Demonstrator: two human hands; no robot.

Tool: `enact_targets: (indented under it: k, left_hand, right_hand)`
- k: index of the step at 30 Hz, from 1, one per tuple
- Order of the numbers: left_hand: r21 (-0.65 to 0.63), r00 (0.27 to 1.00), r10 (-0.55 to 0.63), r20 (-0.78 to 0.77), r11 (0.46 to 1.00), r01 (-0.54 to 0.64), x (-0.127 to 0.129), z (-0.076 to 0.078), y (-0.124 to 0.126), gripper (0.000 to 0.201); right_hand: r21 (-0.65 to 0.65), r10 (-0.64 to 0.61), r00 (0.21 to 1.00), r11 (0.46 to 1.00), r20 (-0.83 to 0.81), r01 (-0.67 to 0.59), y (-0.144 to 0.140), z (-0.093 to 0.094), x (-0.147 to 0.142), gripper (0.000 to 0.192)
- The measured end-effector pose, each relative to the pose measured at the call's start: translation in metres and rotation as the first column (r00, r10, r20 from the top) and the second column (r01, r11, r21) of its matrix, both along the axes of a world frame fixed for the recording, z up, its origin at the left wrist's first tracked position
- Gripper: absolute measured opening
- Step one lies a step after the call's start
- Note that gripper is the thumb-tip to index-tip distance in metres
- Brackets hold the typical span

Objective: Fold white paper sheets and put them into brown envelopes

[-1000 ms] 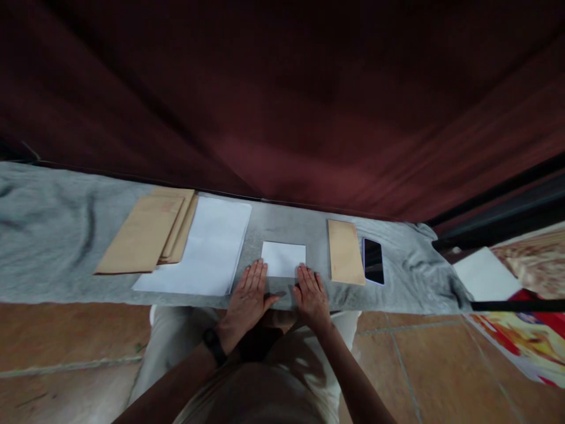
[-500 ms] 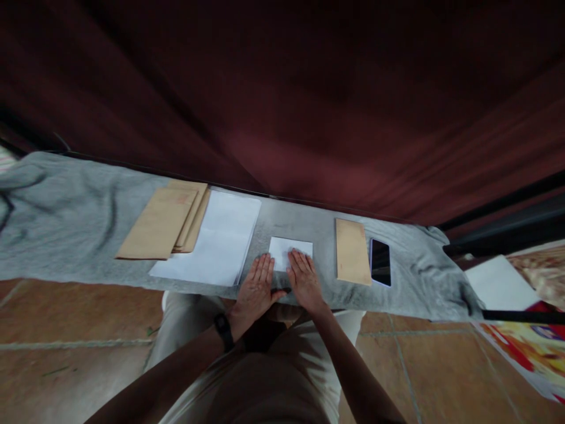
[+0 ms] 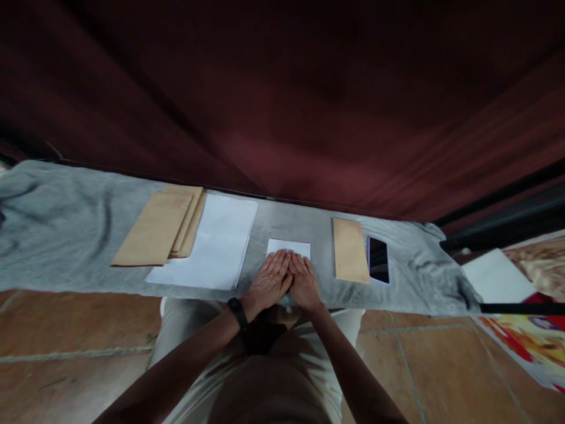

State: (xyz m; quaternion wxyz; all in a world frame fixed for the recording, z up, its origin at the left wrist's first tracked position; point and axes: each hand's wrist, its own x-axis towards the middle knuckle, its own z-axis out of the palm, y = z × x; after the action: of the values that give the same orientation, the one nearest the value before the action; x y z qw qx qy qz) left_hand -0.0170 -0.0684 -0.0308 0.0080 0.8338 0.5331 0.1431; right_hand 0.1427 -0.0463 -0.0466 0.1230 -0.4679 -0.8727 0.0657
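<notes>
We are pressing our left hand [image 3: 269, 281] and right hand [image 3: 302, 281] flat, fingers spread, side by side and touching on a small folded white paper [image 3: 289, 248], which is lying on the grey cloth [image 3: 66, 229] between a white sheet [image 3: 214, 250] and a brown envelope [image 3: 350, 258], a phone [image 3: 378, 259] just beyond it.

Setting: you are in a home room. Evidence: terracotta floor tiles [image 3: 66, 330], dark red curtain [image 3: 282, 106], grey cloth [image 3: 57, 224] over a narrow surface, a colourful printed mat [image 3: 525, 347].
</notes>
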Motion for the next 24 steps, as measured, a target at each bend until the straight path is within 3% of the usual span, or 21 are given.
enact_targets:
  k: [11, 24]
  left_hand:
    - [0.016, 0.998, 0.064, 0.027, 0.998, -0.065, -0.019, -0.012, 0.011, 0.082]
    - [0.033, 0.988, 0.149, 0.033, 0.988, -0.15, -0.035, -0.009, 0.008, 0.069]
  right_hand:
    - [0.047, -0.097, 0.995, 0.994, -0.007, 0.097, -0.001, -0.005, 0.0, 0.058]
    - [0.095, -0.221, 0.972, 0.969, -0.079, 0.228, -0.001, -0.005, 0.023, 0.053]
